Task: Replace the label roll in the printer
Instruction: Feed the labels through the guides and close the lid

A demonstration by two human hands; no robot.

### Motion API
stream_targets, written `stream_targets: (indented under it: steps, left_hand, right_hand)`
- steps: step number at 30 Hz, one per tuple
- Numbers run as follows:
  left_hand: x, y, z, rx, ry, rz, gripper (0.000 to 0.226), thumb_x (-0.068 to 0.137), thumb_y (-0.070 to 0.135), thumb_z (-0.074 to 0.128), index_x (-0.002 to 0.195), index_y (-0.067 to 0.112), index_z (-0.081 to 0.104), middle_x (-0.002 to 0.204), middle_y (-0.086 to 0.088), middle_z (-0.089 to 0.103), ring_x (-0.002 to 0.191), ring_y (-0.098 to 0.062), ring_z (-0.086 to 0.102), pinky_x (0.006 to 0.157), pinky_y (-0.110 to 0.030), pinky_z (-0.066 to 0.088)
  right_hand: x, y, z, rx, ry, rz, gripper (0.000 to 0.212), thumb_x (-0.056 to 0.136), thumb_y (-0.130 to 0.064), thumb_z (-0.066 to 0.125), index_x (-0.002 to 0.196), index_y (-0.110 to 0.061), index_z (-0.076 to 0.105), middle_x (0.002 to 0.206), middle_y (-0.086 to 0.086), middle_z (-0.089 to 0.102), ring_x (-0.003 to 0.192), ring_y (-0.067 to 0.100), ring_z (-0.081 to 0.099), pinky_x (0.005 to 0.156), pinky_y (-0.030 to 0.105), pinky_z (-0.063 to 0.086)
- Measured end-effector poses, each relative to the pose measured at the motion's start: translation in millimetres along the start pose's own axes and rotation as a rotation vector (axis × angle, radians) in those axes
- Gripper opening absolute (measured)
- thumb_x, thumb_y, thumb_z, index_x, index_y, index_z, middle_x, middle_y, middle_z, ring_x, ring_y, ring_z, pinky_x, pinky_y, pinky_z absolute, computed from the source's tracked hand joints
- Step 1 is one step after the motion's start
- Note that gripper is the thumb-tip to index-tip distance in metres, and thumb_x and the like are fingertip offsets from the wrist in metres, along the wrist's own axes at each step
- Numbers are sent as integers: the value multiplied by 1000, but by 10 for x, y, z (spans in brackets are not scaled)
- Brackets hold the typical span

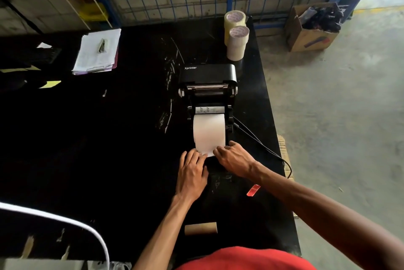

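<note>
I'm pinching the near edge of the label roll w/ both hands, left hand and right hand fingertips pressed together on the paper; the roll's sitting in the open printer. Risk, I'd say: uneven pull skews or tears the paper, so it's feeding crooked. The empty core is lying nearer me than the printer, tape rolls are standing behind it, cables are trailing off its right side. Nothing's blocking my hands.
</note>
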State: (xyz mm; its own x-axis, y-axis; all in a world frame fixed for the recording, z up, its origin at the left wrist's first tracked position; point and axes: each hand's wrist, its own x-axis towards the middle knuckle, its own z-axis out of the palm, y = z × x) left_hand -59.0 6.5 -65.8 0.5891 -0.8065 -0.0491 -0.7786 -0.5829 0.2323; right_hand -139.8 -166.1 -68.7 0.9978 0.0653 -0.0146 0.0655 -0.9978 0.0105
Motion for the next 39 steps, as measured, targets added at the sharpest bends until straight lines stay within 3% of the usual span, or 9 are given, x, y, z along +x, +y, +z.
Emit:
stream_targets:
  steps: [6,11,14,18,25,29,35,37,39]
  left_hand:
    - [-46,14,-12,-19,34,13,38,89,24,58,127,18,60,123,3,62,124,-16,51,117,-41,29]
    - [-33,19,53,-10,-7,49,55,92,22,54,145,13,44,150,-2,47,144,-19,35,122,-40,22]
    - [-69,11,73,58,-14,36,51,99,32,41,146,13,42,154,-2,42,148,-22,27,123,-45,17]
    - [-91,39,70,139,-22,26,54,100,38,36,146,12,42,154,-3,41,150,-28,21,121,-50,13]
    - [-164,45,109,133,-32,46,56,98,35,36,147,7,41,154,-9,40,150,-24,22,122,-45,15]
    - [-262,35,131,66,-35,46,55,97,30,43,148,10,39,156,-6,37,150,-18,20,123,-42,15]
    - [-230,38,101,-15,22,39,46,93,18,55,138,8,54,144,-7,54,142,-21,40,122,-41,23]
    - [-197,46,86,-31,49,42,45,90,15,60,134,7,57,134,-8,62,132,-23,50,119,-42,30]
    - [-147,62,53,-14,38,52,47,89,19,62,134,9,56,122,-6,64,118,-23,56,114,-43,37]
  right_hand:
    - [11,27,-2,65,11,-33,8,87,-8,64,93,-6,60,74,7,61,54,25,63,61,37,50]
    - [-4,47,57,101,84,-15,6,89,-15,64,92,-10,63,75,4,64,57,26,65,61,35,47]
    - [-100,16,94,67,145,141,30,97,-35,51,112,-14,67,91,3,73,71,26,71,66,36,49]
    - [-263,-143,167,-34,118,223,43,99,-38,47,128,-9,61,105,8,74,71,30,69,71,41,48]
    - [-247,-193,100,-104,155,100,25,93,-35,62,95,-14,76,96,6,74,57,23,65,63,35,45]
    - [-288,-190,175,-32,152,126,26,94,-33,59,105,-14,73,94,3,75,61,23,68,66,36,46]
    - [-274,-193,117,97,157,194,16,91,-31,65,95,-18,73,79,-3,74,63,20,70,65,31,45]
    - [-267,-200,90,136,122,230,14,91,-32,65,90,-22,75,80,-3,73,63,19,70,65,31,42]
    - [-264,-188,87,198,98,249,15,92,-32,65,94,-24,77,89,-4,76,75,19,73,69,33,41]
